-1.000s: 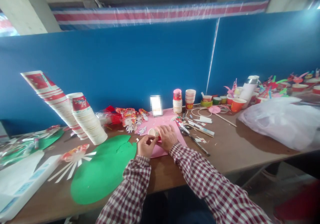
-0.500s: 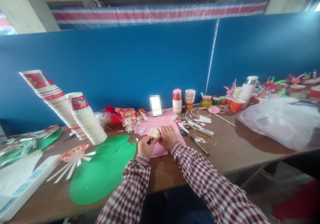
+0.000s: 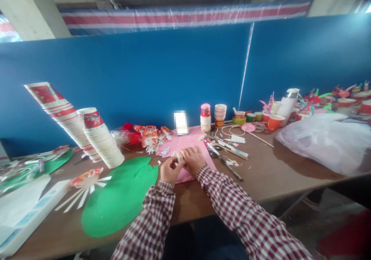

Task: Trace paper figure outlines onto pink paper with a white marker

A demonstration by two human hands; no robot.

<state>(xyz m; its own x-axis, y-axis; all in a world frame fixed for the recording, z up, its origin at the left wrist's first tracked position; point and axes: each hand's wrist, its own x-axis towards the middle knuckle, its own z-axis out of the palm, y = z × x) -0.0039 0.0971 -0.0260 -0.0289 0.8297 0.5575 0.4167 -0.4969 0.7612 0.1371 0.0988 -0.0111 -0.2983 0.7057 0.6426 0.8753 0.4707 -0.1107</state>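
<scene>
A small paper cup (image 3: 178,155) lies tipped on its side between my two hands, its pale end showing. My left hand (image 3: 170,170) is closed at the cup's near left, thumb and forefinger pinched at its rim. Wrapped over the other side of the cup is my right hand (image 3: 193,159), with its fingers hiding most of the cup's wall. Both hands are above a pink sheet (image 3: 188,137) on the brown table. Paper cut-outs of figures (image 3: 150,140) lie just beyond my left hand.
Two leaning stacks of paper cups (image 3: 101,136) stand left, beside a green sheet (image 3: 116,202). Shorter cup stacks (image 3: 205,118) are at the back. Pens and tools (image 3: 228,150) lie right of my hands, with a plastic bag (image 3: 321,140) farther right.
The cup between my hands has turned, so its open mouth shows less than before. Both hands stay in nearly the same place, with the left fingers shifted slightly at the rim.
</scene>
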